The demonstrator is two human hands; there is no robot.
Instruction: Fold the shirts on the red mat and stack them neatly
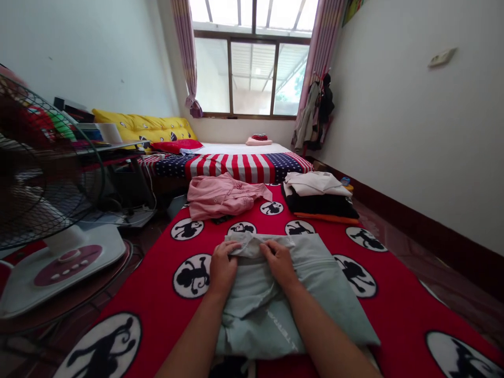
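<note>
on the red monkey-print blanket (155, 299), the pale green garment (315, 278)'s far edge is pinched by the left hand (225, 265) and the right hand (279, 262), fingers nearly closed.

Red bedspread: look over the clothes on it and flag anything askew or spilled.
The pink garment lies loosely bunched with one end sticking out, unlike the flatter black clothes to its right. The pale green garment is rumpled. No spill shows.
</note>
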